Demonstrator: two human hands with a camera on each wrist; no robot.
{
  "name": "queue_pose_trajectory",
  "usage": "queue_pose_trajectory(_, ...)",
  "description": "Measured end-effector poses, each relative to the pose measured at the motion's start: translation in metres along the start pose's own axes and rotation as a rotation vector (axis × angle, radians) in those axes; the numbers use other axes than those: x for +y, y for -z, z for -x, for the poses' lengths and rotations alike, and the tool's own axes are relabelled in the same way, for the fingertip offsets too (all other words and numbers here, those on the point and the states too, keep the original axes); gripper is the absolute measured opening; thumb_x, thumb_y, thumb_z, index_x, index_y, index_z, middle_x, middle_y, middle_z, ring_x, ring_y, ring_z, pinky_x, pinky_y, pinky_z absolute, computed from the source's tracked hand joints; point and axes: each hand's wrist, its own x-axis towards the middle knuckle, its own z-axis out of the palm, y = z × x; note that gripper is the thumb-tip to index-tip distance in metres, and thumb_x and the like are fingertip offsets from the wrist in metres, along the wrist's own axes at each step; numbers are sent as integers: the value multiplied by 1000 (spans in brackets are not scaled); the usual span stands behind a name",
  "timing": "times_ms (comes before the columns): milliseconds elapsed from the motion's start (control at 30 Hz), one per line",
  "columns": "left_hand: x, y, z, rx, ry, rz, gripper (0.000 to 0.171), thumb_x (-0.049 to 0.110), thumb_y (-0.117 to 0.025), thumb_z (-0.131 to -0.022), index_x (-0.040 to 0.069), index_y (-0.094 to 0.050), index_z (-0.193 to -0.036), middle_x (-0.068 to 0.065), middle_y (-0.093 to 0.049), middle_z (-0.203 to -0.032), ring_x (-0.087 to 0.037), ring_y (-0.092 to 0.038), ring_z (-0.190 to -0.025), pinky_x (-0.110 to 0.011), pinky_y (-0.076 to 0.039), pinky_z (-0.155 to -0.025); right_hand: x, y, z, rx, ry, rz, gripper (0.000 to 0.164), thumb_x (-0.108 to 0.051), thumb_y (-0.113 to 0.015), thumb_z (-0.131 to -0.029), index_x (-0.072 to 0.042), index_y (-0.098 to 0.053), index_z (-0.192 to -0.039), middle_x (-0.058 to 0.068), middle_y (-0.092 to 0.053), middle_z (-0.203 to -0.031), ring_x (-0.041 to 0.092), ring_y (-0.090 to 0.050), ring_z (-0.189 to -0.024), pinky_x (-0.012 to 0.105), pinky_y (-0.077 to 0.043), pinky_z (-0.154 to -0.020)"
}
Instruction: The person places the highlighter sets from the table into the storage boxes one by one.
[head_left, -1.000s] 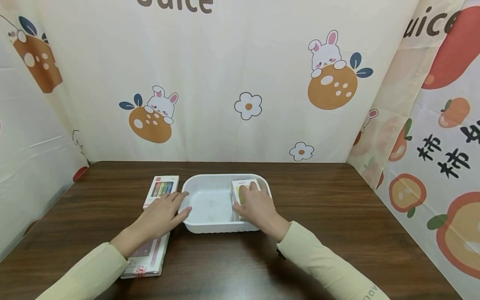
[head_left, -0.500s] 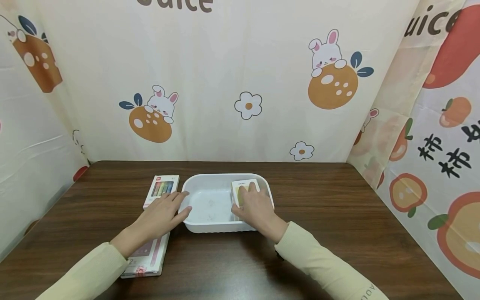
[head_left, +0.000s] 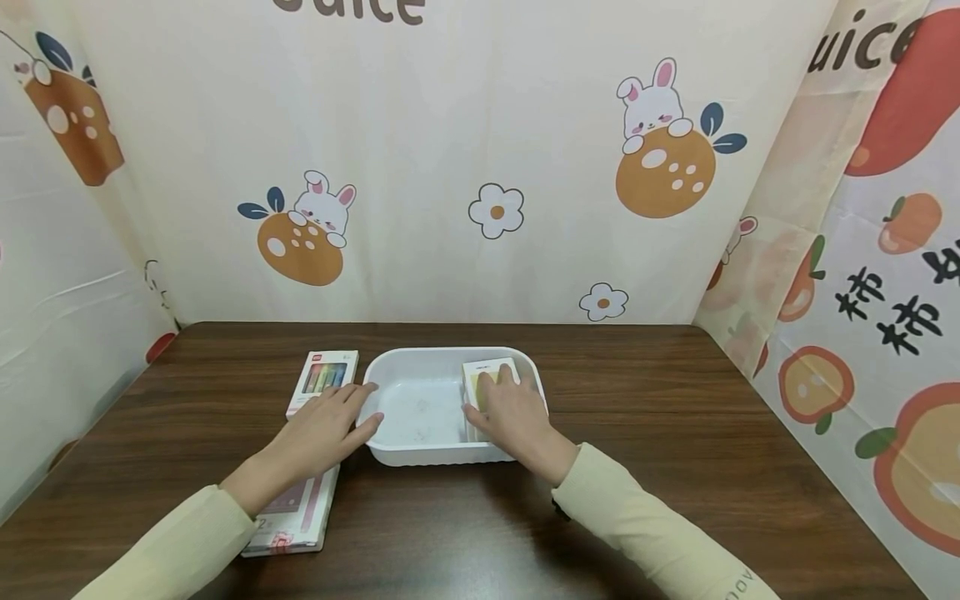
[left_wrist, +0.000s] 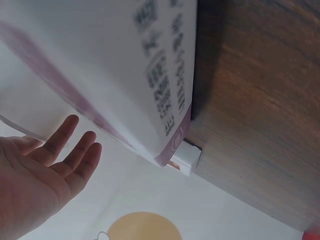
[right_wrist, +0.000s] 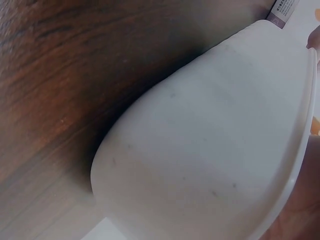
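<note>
A white plastic basin stands on the table. My left hand rests at its left rim, fingers spread and loosely bent; the left wrist view shows the same hand with nothing in its palm. Inside the basin's right end lies a white box with a yellow-green print. My right hand lies over this box, its fingers on the top face and the thumb at the left edge. In the right wrist view the basin's outer wall hides most of that hand.
Left of the basin, a pack of coloured pencils lies on the brown table. Nearer is a flat white and pink box, partly under the left forearm. Printed curtains border the table at the back and sides.
The right thumb and hand have shifted very slightly to the left over the box. The left hand, basin and boxes have stayed in place.
</note>
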Motion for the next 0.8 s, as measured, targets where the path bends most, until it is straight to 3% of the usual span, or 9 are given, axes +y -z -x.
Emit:
queue_pose_trajectory(333,0,0,0,-1,3,-3,59,46,-42,-93,5,-43,-134,-17,-51,-131,-37,-46,-121,-55,-34,-99,5,5,-1,29,18,12,39,-45,-60,-83,-8,-60,-95,12,-57,-86,33,-56,-75,41,-49,-57)
queue_pose_trajectory(633,0,-1,0,-3,4,-1,59,47,-41,-93,5,-43,-134,-17,-50,-131,-37,-46,-121,-55,-34,-99,16,12,-3,91,50,-34,37,-38,-60,-85,-8,-61,-106,14,-60,-107,36,-58,-87,45,-50,-68)
queue_pose_trajectory(800,0,0,0,2,0,-2,59,46,-41,-93,5,-43,-134,-17,-51,-131,-37,-46,-121,-55,-35,-99,25,14,-3,141,54,-45,36,-33,-60,-85,-8,-59,-110,14,-59,-106,36,-58,-86,45,-49,-68)
